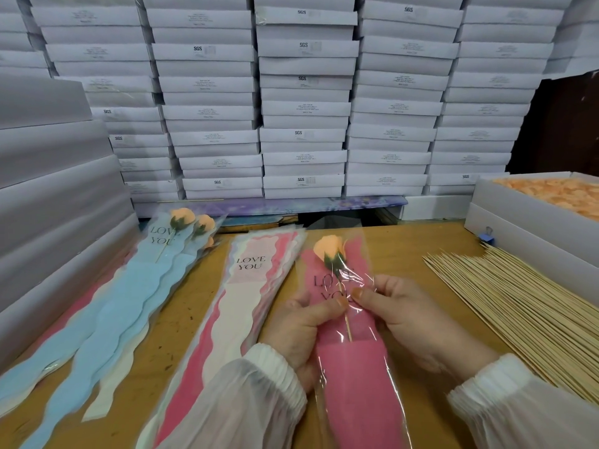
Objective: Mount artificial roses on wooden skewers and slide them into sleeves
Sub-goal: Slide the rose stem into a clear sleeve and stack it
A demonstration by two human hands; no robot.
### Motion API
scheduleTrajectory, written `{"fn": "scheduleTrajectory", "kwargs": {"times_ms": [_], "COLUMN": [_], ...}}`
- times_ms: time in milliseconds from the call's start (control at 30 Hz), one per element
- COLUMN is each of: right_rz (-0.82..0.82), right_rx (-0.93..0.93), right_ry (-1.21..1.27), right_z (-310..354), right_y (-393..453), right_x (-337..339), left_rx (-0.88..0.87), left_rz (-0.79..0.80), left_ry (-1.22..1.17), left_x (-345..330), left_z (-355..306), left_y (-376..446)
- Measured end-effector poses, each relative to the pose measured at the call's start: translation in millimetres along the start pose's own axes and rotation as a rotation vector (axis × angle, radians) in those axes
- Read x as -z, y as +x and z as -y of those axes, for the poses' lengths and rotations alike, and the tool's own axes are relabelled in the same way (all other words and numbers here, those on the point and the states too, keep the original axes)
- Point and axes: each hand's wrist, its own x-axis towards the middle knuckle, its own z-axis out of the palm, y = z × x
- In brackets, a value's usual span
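The left hand (299,328) comes in from the lower left, sleeve gathered at the wrist, fingers curled and thumb pressed inward across the front; the right hand (408,315) enters from the lower right, likewise cuffed, its thumb and forefinger pinched shut; the two thumbs nearly meet.

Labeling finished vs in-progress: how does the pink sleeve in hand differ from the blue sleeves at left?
The pink plastic sleeve is held by the left hand and right hand; the blue plastic sleeves lie flat on the wooden table. Pink is single; blue are piled. Both hold orange roses and read LOVE YOU.
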Motion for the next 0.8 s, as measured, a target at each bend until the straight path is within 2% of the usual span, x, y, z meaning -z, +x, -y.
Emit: {"fn": "scheduleTrajectory", "kwargs": {"times_ms": [167,367,467,633,700,800], "right_rz": [-0.103,-0.112,-0.018,0.285,0.359,0.371], "right_rx": [0.077,0.046,-0.068,-0.306,-0.337,-0.295], "right_ry": [0.022,0.052,0.095,0.018,-0.038,-0.121], "right_z": [1.9,-0.2,2.4,5.0,2.6,0.1], "right_y": [2.0,3.7,0.9,-8.0,-9.2,-9.2], "right_x": [2.1,4.7,6.0,8.9,10.8,10.5], "left_rx": [0.047,-0.002,-0.056,-0.121,-0.14,-0.157], "left_rz": [0.055,-0.009,-0.068,-0.151,-0.18,-0.197], "left_ry": [0.127,0.173,0.14,0.141,0.124,0.068], "left_x": [-0.1,-3.3,-2.0,3.1,5.0,7.0], "left_z": [10.8,13.7,7.4,-0.8,-2.5,-3.0], "left_y": [-5.4,-6.1,-4.6,-3.7,-2.9,-1.1]}}
